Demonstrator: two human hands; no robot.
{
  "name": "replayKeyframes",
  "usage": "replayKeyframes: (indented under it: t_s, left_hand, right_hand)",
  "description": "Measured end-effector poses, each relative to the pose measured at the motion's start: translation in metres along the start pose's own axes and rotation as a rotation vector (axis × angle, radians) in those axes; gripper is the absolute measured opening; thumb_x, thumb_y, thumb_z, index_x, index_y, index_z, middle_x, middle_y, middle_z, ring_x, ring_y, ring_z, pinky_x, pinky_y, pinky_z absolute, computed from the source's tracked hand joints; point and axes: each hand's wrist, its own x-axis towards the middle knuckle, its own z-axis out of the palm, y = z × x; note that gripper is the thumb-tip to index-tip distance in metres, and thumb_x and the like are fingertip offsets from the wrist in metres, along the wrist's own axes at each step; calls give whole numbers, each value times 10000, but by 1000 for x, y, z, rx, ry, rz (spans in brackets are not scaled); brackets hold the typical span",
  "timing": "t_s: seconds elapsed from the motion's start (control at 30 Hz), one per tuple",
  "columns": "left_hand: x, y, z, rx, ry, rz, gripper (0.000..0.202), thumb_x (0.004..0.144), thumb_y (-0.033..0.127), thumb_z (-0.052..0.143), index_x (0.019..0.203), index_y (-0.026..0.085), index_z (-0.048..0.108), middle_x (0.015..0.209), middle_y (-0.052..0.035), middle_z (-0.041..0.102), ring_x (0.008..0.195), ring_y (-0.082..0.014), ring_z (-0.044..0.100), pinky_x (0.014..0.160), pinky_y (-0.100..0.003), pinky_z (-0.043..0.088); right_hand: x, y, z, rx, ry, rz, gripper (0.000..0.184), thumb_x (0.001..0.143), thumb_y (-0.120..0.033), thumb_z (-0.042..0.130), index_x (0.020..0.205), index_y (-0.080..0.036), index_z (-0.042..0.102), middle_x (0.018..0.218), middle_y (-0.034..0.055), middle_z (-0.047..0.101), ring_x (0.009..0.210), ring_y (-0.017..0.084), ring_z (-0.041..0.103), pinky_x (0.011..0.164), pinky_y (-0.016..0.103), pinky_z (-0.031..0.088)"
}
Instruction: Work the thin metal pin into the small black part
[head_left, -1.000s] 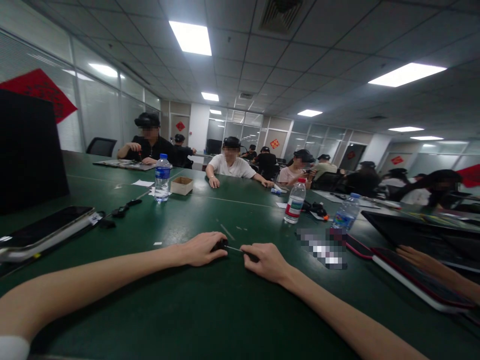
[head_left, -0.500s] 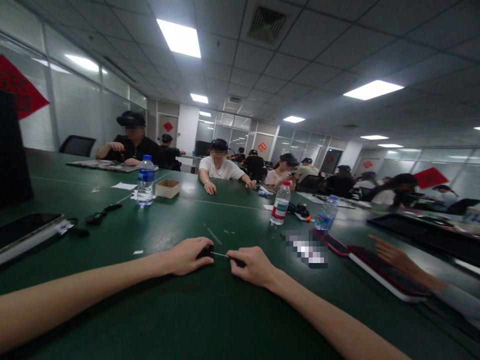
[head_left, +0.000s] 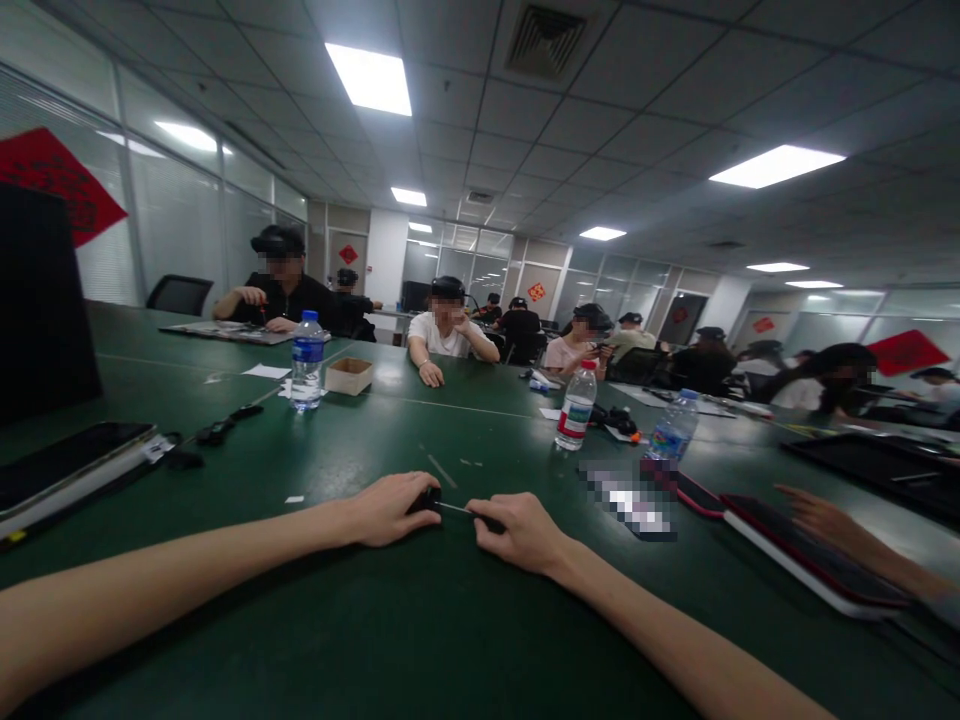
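Note:
Both my forearms lie stretched out on the green table (head_left: 465,620). My left hand (head_left: 390,507) is curled over a small black object (head_left: 430,497) at its fingertips. My right hand (head_left: 517,530) is closed a little to the right of it. A thin metal rod (head_left: 452,508) runs between the two hands, its ends hidden inside them. The hands rest on the table top, close together but apart.
A laptop-like device (head_left: 67,465) lies at the left, with small black parts (head_left: 217,432) beside it. Water bottles (head_left: 307,373) (head_left: 576,405) and a cardboard box (head_left: 349,375) stand further off. A neighbour's hand (head_left: 825,520) rests on a red-edged device (head_left: 810,560) at right. Several people sit around the table.
My hands stay in place on the rod. The camera has swung slightly. The neighbour's hand at right has shifted a little over the red-edged device.

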Motion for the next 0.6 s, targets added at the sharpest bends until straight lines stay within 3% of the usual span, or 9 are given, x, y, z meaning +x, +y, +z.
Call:
replayKeyframes:
  t_s: [0.6]
  left_hand:
    - [-1, 11, -6, -8, -24, -45, 448, 891, 524, 483, 1195, 197, 501, 1122, -82, 603, 972, -229, 591, 834, -342, 464]
  right_hand:
    - [-1, -1, 1, -34, 27, 30, 288, 888, -310, 476, 1057, -205, 685, 776, 28, 687, 626, 111, 588, 616, 197, 417]
